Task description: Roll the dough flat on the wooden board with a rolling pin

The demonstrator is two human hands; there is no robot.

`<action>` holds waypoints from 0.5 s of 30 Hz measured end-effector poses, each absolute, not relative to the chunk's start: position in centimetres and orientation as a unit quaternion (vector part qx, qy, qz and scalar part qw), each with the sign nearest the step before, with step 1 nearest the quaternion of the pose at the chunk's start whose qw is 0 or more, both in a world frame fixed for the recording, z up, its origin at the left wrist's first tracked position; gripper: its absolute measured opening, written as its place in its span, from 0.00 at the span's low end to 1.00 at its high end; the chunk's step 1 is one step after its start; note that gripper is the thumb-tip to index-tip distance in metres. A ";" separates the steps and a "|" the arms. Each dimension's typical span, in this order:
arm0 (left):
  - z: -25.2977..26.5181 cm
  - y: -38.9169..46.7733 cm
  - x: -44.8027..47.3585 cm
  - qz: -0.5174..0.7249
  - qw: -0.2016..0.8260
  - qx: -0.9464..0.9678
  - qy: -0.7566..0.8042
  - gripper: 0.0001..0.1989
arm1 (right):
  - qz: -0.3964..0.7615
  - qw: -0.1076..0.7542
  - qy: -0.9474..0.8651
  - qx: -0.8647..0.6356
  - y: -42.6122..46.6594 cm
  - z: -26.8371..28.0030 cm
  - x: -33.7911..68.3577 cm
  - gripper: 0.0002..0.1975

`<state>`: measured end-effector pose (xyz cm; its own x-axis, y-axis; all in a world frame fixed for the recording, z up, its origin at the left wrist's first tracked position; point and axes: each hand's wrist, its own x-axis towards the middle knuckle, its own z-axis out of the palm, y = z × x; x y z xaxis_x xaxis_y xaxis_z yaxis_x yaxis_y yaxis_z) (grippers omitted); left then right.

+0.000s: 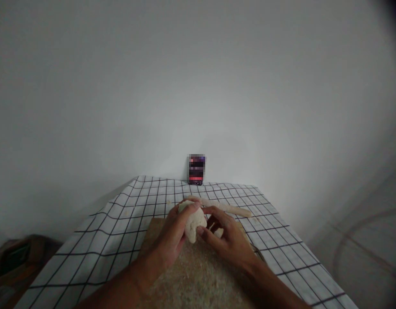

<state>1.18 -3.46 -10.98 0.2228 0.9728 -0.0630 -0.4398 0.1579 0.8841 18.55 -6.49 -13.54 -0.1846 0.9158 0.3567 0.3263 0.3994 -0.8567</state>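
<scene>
A pale lump of dough point(195, 221) is held up over a worn wooden board point(198, 274). My left hand point(176, 231) wraps round its left side, thumb lying across the top. At the right side of the dough, my right hand point(225, 236) has its thumb and index finger against the edge, with the other fingers curled. Beneath the right hand, a small pale piece point(219, 232) partly shows, mostly hidden by the fingers. Just behind the hands lies a flour-dusted rolling pin point(233, 209), its left part partly covered by the left hand.
A white tablecloth with a dark grid point(114, 240) covers the table. Against the wall at the back leans a phone-like object point(196, 169) with a blurred-out screen. A metal edge point(258, 253) shows beside the board's right side. Dark clutter point(20, 262) sits low at the left.
</scene>
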 end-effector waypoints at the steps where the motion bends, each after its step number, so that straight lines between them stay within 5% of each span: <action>1: -11.1 -3.4 1.2 0.521 0.681 0.387 0.339 0.24 | 0.325 0.460 -0.698 -0.441 -6.5 -13.5 18.6 0.19; 15: -11.2 -3.6 1.3 0.524 0.651 0.409 0.366 0.23 | 0.316 0.458 -0.684 -0.471 -6.5 -13.8 18.4 0.17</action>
<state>1.29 -3.64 -11.17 0.1830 0.9820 -0.0472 -0.3834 0.1155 0.9163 18.36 -6.54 -13.81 -0.1360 0.9345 0.3290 0.3555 0.3560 -0.8642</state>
